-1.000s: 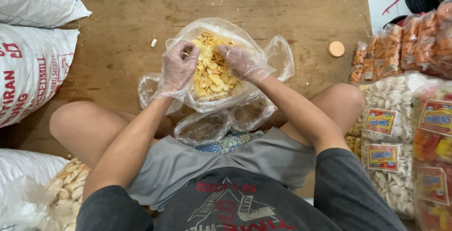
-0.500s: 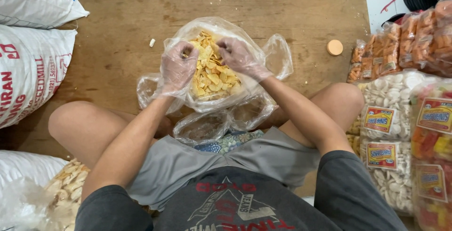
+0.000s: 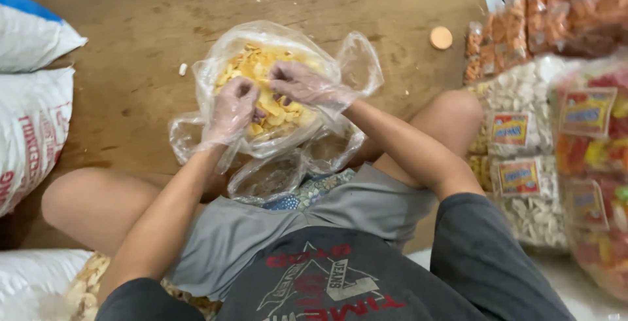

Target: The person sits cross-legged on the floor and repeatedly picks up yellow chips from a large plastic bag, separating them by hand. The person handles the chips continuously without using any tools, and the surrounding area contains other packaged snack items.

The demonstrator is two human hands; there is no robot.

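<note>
Head view, looking down on a seated person's lap and a brown wooden floor. Far left: white woven sacks stacked against the edge, one with a blue band on top, red print on the lower one. Bottom left corner, another white sack and a heap of pale crackers beside the bare knee. Moving in: the left hand, in a thin clear glove, is curled shut and pressed into a clear plastic bag full of yellow chips; fingers pinch chips or film, cannot tell which. The bag sits on the floor between the knees, directly in front of the person, its mouth open and its loose edges spread out to both sides. Below it, near the grey shorts, lie more clear bags, seemingly empty. The right hand, also gloved, is closed in a loose fist on top of the chips, nearly touching the left hand at the centre of the bag. Further right, a small round orange lid lies alone on the floor. Far right: stacked sealed packs of snacks, white, orange and mixed colours, several with red-and-yellow labels.
</note>
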